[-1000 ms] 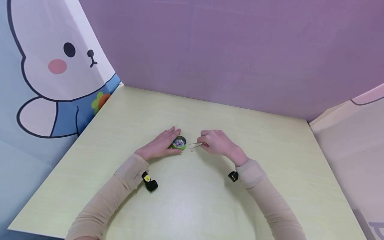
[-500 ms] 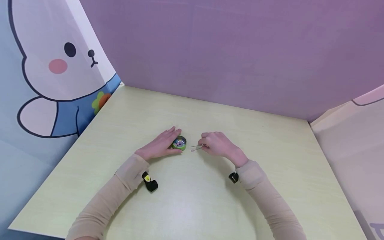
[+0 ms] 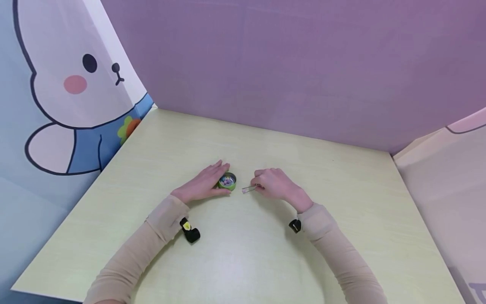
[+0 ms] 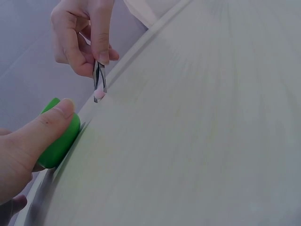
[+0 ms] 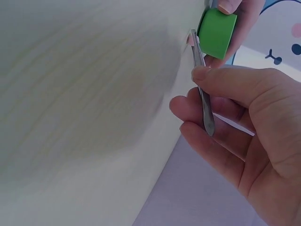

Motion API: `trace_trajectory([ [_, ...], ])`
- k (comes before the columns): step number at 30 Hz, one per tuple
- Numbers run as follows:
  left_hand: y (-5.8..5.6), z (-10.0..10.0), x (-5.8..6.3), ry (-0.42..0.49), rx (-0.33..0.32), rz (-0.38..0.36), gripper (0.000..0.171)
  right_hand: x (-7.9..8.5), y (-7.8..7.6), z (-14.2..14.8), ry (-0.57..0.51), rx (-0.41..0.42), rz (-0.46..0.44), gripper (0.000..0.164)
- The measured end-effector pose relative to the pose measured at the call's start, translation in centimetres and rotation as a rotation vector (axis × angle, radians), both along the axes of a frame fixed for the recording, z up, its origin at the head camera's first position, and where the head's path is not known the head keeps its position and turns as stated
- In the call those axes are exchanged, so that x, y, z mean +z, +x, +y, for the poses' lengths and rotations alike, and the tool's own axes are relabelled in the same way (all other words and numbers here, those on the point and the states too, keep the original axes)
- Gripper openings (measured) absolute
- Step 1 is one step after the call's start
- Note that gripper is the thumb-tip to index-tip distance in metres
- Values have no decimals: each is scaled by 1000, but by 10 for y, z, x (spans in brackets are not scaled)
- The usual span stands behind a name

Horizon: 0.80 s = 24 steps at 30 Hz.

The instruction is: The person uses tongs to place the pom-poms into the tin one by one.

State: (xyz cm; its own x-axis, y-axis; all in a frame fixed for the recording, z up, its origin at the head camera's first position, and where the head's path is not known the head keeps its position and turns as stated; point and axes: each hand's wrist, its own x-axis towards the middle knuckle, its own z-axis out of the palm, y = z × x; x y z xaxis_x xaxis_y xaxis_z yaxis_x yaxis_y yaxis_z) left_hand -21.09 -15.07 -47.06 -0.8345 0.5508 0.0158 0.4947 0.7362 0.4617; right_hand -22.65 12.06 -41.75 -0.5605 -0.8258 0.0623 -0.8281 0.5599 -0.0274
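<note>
A small round green container (image 3: 227, 188), with several pastel pieces (image 3: 227, 182) inside, stands upright on the table. My left hand (image 3: 203, 182) holds it from the left, the thumb on the near side and the fingers round the far side. To its right, my right hand (image 3: 276, 183) pinches metal tweezers (image 5: 205, 103) between thumb and fingers. The tweezers point left and down, with a small pink piece (image 4: 99, 94) between their tips, close over the tabletop. In the right wrist view the tips overlap the edge of the green container.
The pale wooden table (image 3: 228, 253) runs back to a purple wall panel (image 3: 284, 76). A printed cartoon backdrop (image 3: 76, 105) stands along the left side. Both wrists wear black camera straps (image 3: 191, 233).
My right hand has moved slightly toward me, and the tweezers' tips have come down around the pink piece, which lay loose just below them. The left hand and the container have stayed put.
</note>
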Motion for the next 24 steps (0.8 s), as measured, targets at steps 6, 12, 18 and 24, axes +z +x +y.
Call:
trace_trajectory([
  [6, 2, -2, 0, 1, -7, -6, 94, -1, 4, -4, -8, -9, 23, 9],
  [12, 4, -4, 2, 0, -7, -11, 94, -1, 7, -6, -1, -18, 38, 8],
  [18, 5, -5, 3, -1, -12, -10, 93, -1, 8, -7, 3, -12, 62, 7],
  [24, 6, -6, 4, 0, -18, -11, 93, -1, 10, -8, -4, -6, 79, 6],
])
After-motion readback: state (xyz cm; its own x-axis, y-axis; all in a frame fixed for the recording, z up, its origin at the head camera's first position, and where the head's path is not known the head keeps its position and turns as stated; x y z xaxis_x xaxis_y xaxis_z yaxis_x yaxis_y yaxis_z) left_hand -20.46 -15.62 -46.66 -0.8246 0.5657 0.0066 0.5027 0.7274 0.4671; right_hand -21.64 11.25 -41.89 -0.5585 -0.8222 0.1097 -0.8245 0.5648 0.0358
